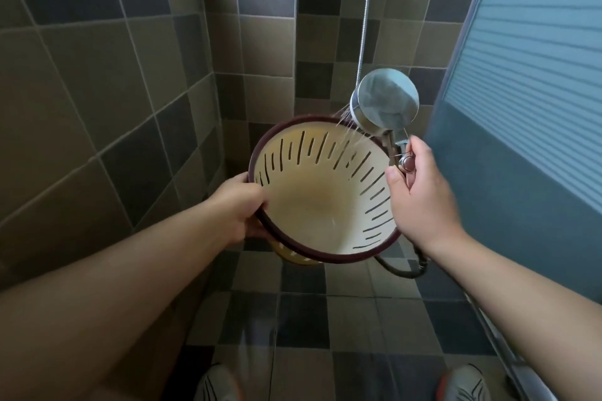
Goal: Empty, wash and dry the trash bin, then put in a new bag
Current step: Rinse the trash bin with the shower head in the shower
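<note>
A cream plastic trash bin with slotted walls and a dark red rim is held in the air, its mouth tilted toward me. My left hand grips the rim on the left side. My right hand holds the handle of a chrome shower head above the bin's far right edge. Thin jets of water run from the head into the bin. The inside is empty and looks wet, with a brownish tint at the bottom.
Tiled walls close in on the left and behind. A frosted blue glass door stands at the right. The shower hose hangs from above and loops under the bin. My two shoes stand on the tiled floor.
</note>
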